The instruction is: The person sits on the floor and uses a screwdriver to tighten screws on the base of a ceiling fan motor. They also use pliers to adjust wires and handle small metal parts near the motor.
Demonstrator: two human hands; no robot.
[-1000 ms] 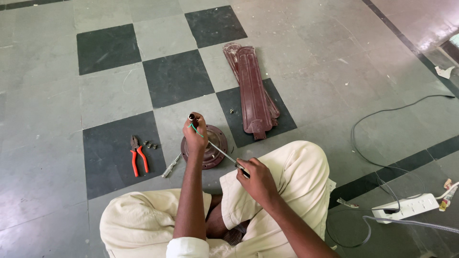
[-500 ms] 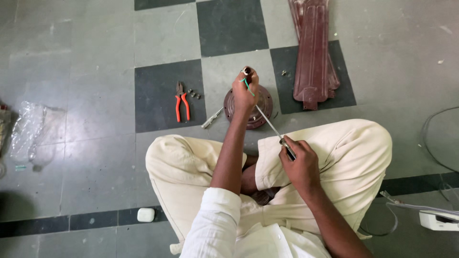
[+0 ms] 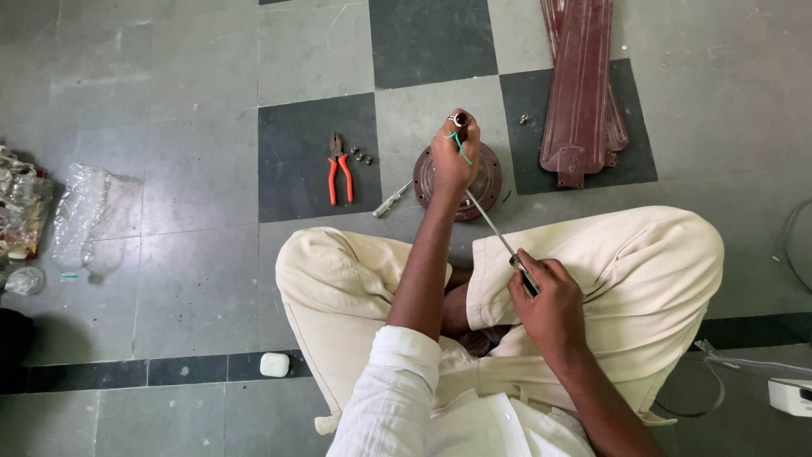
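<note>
I sit cross-legged on a tiled floor. My left hand grips the upright shaft of a round brown fan motor housing that rests on the floor in front of my knees; a green wire loops over the fingers. My right hand holds the dark handle of a long screwdriver, whose metal shank slants up and left to the motor, under my left hand.
Stacked maroon fan blades lie at the upper right. Red-handled pliers, a few small nuts and a metal tool lie left of the motor. Clear plastic bags sit far left, a white block near my knee, a white power strip lower right.
The view has swung further left and downward, so the plastic bags at the left show more. Both hands keep their grips on the motor shaft and the screwdriver.
</note>
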